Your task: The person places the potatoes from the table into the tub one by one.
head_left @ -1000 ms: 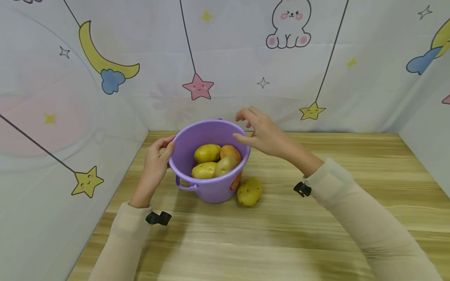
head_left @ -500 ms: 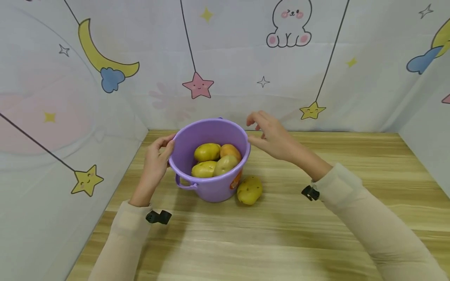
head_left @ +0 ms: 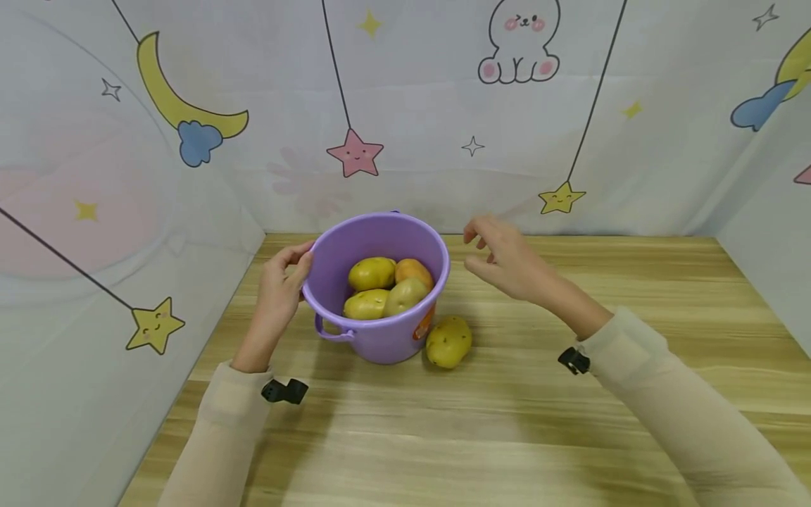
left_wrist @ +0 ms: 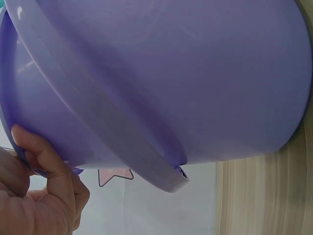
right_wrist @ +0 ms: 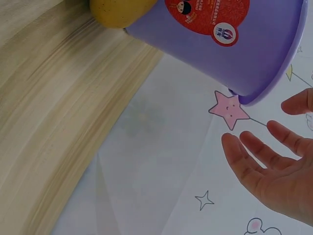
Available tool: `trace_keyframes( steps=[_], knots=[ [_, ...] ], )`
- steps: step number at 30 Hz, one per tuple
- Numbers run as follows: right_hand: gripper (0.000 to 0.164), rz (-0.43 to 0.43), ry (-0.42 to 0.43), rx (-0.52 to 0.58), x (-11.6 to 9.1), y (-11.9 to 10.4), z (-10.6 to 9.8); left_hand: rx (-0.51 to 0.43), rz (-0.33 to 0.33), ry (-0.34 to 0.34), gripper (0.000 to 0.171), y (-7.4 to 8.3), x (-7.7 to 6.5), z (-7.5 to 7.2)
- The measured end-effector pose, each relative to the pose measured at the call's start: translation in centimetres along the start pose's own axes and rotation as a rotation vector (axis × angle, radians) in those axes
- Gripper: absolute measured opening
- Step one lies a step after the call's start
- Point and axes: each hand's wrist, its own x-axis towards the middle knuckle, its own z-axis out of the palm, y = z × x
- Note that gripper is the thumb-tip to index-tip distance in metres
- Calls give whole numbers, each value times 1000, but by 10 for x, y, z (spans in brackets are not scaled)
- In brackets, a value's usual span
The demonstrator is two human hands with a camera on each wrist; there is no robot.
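Note:
A purple bucket (head_left: 393, 343) stands on the table with several potatoes (head_left: 372, 273) inside, one of them more orange (head_left: 414, 272). My left hand (head_left: 279, 303) pinches the bucket's left rim between thumb and fingers; the left wrist view shows this hand (left_wrist: 44, 191) at the rim, beside the lowered purple handle (left_wrist: 98, 107). To the right of the bucket, my right hand (head_left: 507, 260) hovers apart from it, fingers loosely bent and holding nothing. Another potato (head_left: 449, 342) lies on the table against or very near the bucket's right side; I cannot tell whether they touch.
The wood-grain table (head_left: 507, 422) reaches back to a white cloth backdrop (head_left: 431, 113) printed with stars and a bear. Cloth also hangs along the left (head_left: 76, 394) and right sides. A red sticker (right_wrist: 208, 14) is on the bucket's right side.
My right hand has moved right and slightly nearer me, from over the bucket's right rim to beside it. The left hand, bucket and potatoes stay in place.

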Motion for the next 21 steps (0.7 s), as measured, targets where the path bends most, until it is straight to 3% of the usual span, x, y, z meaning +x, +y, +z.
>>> trace_keyframes(
  steps=[7,14,21],
  knots=[
    [29,45,-51,26,-10,5,4,6,6,-3,42,-1,0,-1],
    [29,18,-95,-18,-19,11,13,9,9,-7,43,-3,1,-1],
    [40,6,-130,-72,-27,13,23,1,13,-7,43,-2,0,-1]
  ],
)
